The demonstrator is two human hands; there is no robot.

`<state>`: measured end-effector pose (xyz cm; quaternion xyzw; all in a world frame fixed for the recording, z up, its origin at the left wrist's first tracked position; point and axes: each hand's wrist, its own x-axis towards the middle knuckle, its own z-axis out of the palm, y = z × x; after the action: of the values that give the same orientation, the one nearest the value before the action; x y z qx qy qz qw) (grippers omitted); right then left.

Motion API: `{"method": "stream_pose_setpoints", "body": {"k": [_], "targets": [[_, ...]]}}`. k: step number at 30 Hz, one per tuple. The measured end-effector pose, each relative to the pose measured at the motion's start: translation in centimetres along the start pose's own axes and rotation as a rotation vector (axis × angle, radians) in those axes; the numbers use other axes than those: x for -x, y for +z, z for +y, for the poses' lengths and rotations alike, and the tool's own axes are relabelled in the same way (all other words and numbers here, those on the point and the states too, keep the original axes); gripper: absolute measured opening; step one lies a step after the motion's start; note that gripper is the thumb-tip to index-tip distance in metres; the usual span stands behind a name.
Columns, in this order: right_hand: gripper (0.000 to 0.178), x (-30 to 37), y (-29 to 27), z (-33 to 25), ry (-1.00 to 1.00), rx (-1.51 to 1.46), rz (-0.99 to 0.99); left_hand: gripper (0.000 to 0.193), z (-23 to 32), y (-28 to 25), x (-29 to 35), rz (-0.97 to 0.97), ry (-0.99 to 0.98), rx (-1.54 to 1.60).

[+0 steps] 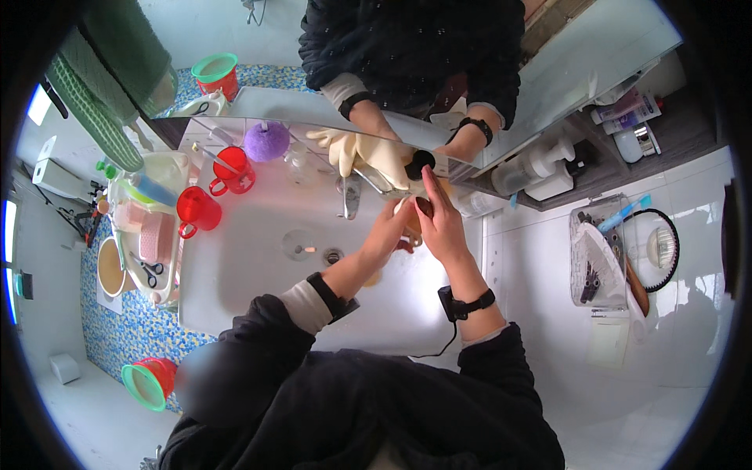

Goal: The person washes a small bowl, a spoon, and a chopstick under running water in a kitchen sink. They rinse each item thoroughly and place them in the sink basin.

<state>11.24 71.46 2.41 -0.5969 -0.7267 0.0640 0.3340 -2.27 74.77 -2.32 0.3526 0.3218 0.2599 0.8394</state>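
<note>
My two hands are close together over the back right of a white sink (258,266). My left hand (385,233) is closed with its fingers curled round something yellowish-brown, mostly hidden, so its kind cannot be told. Beside it, my right hand (443,227) has its fingers stretched out straight, pointing away from me. A small dark brown patch shows between the two hands. Just beyond my right fingertips is a round black thing (421,163). Pale rubber gloves (368,155) lie at the back edge, behind the metal faucet (349,196).
Two red mugs (199,210) and a purple bath puff (267,142) stand along the sink's left and back. A crowded tray (167,291) with scissors is farther left. At right are a clear basket (586,266) and a round black-rimmed mirror (675,243). A mirror reflects my arms.
</note>
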Motion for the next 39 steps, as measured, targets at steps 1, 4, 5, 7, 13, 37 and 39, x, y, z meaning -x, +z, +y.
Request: {"method": "stream_pose_setpoints", "body": {"k": [1, 4, 5, 7, 13, 37, 39], "targets": [[0.062, -0.1, -0.3, -0.1, -0.004, 0.0, -0.012, 0.052, 0.7, 0.6, -0.1, 0.014, 0.037, 0.082], [0.06, -0.2, -0.8, -0.3, 0.069, -0.001, -0.089, 0.046, 1.3, 1.2, -0.7, -0.027, 0.048, 0.423], [0.059, -0.2, -0.8, -0.4, 0.04, 0.038, -0.074, 0.042, 1.1, 1.4, -0.9, 0.024, 0.05, 0.479], [0.058, -0.3, -0.8, -0.3, -0.007, 0.11, -0.031, 0.043, 0.6, 1.3, -1.5, 0.036, 0.089, 0.53], [0.058, -0.7, -0.6, 0.4, -0.03, 0.122, 0.014, 0.042, -0.6, 0.6, -2.3, -0.034, 0.18, 0.554], [0.049, -0.6, -1.7, 0.4, 0.075, -0.128, -0.1, 0.042, -0.4, 0.8, -0.6, -0.167, 0.28, 0.466], [0.051, 0.0, -1.8, -0.2, 0.072, -0.112, -0.061, 0.042, -0.6, 1.0, 0.3, -0.128, 0.252, 0.444]]}}
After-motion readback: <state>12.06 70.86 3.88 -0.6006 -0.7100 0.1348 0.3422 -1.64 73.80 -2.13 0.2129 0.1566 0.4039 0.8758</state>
